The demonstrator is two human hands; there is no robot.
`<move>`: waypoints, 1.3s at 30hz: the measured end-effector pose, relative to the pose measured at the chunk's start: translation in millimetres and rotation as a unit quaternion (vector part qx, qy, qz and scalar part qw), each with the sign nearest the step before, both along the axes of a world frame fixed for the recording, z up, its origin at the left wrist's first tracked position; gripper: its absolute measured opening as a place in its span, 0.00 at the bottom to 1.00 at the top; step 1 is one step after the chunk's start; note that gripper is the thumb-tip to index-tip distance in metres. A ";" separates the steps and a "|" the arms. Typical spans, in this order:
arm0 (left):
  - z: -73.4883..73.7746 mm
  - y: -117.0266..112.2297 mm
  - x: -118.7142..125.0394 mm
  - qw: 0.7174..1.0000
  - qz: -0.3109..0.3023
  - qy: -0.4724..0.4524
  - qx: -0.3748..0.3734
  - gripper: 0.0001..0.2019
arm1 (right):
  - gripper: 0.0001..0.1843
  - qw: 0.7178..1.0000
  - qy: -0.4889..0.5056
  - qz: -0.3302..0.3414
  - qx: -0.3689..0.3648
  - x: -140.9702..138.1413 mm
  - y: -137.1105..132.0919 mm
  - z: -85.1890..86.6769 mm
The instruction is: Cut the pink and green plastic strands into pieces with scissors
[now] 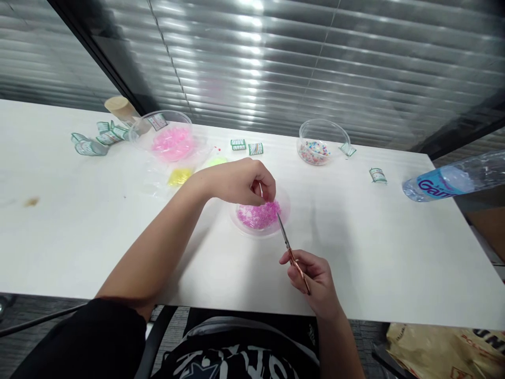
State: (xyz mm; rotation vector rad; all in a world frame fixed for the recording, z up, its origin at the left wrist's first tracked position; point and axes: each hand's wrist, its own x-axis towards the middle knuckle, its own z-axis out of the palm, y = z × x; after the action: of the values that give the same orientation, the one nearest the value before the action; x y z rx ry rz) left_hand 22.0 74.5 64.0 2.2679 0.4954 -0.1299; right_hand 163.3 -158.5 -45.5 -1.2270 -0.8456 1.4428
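Observation:
My left hand [240,181] hovers over a shallow clear dish [284,208] filled with pink beads [258,215]. Its fingers are curled in a pinch on something small that I cannot make out. My right hand [311,276] grips a pair of copper-handled scissors [290,247] near the table's front edge. The blades point up and to the left, and their tips reach the dish's rim. Both hands work at the middle of a white table [394,252].
A clear bowl [168,123] of light pink beads stands at the back left beside small rolls of tape [94,142] and a wooden cup [120,108]. Yellow bead bags [179,176] lie near it. A bowl of mixed beads [315,150] and a water bottle [453,181] are at the right.

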 end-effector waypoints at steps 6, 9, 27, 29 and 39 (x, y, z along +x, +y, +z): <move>-0.4 0.1 0.3 1.000 -0.006 -0.011 -0.026 0.09 | 0.15 1.000 -0.002 0.004 -0.006 -0.5 -0.3 -2.2; -0.9 0.8 0.3 0.999 -0.007 -0.010 -0.046 0.09 | 0.15 1.000 0.003 0.003 -0.008 -1.5 1.4 -1.6; -5.6 0.4 3.3 0.987 -0.065 -0.100 -0.108 0.18 | 0.19 0.997 0.043 -0.001 0.060 1.8 0.5 -5.5; -4.9 0.1 3.5 0.988 -0.064 -0.097 -0.105 0.19 | 0.20 0.998 0.038 0.004 0.059 2.0 0.8 -6.0; -3.8 -2.5 5.5 0.989 -0.046 -0.074 -0.118 0.22 | 0.21 0.999 0.036 0.000 0.031 -0.8 4.4 0.0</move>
State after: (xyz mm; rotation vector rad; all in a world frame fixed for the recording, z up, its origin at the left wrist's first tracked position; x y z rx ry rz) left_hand 27.5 72.1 60.2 2.0497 0.2807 -0.0616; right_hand 162.5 -154.1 -45.5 -1.1228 -0.8348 1.4412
